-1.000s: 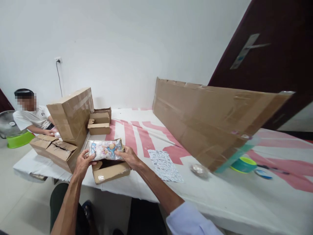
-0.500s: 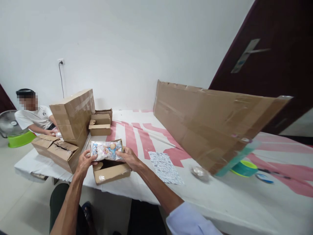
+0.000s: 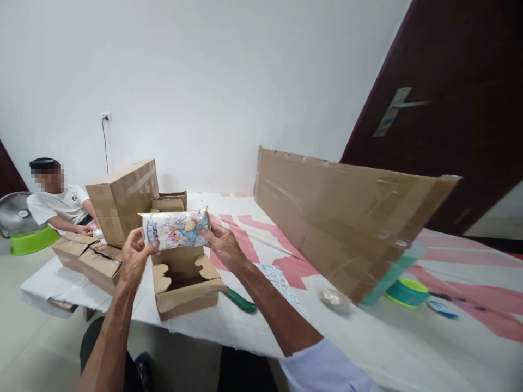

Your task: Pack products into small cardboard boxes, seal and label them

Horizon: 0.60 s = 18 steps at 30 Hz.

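A white plastic packet [image 3: 174,230] with a printed cartoon picture hangs stretched between my two hands. My left hand [image 3: 137,253] pinches its left end, thumb on the front. At the right end, my right hand [image 3: 223,245] grips it the same way. Just below the packet stands an open cardboard box [image 3: 188,302] with its flaps up; the part of its inside that shows looks dark and bare. A green curved handle [image 3: 241,300] lies against the box's right side, beneath my right forearm.
Taped cartons [image 3: 122,201] stand at the left, with low boxes [image 3: 87,258] in front. A co-worker [image 3: 61,207] sits beyond them. A large cardboard sheet [image 3: 339,218] leans at the right, near a tape roll [image 3: 406,293], a clear bundle [image 3: 335,300] and a patterned sheet [image 3: 281,283].
Both hands have lifted the packet up off the small box, so the box's opening now shows. The green handle has come into view beside it. The camera view has shifted a little.
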### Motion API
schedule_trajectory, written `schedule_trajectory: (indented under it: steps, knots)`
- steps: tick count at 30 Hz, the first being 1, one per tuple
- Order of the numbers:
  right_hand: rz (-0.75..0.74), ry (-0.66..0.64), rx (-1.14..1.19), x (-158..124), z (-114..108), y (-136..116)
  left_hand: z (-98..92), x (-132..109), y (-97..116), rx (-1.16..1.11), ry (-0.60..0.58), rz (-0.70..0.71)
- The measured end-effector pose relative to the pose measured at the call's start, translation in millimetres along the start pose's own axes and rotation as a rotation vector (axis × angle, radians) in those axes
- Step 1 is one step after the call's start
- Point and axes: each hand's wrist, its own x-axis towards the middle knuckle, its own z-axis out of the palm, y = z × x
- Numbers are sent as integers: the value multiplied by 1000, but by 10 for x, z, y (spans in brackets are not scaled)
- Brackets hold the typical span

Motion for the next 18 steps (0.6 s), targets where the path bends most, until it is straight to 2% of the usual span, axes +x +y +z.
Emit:
schedule_trajectory:
  steps: [4, 8, 13, 16, 18]
  knots:
    - [-50, -20, -5, 24, 29, -230, 80, 1, 227, -3, -18, 44]
    - [-59, -9, -24, 10, 29, -256, 90, -23, 287, -8, -37, 63]
    - [-21, -41, -40, -18, 1, -60, 63, -40, 214, 35, -94, 1]
    - [-21, -44, -52, -32, -93, 163, -8, -33, 132, 67, -43, -14]
    - [-29, 30, -89, -42, -211, 347, -96, -6, 85, 71, 29, 25]
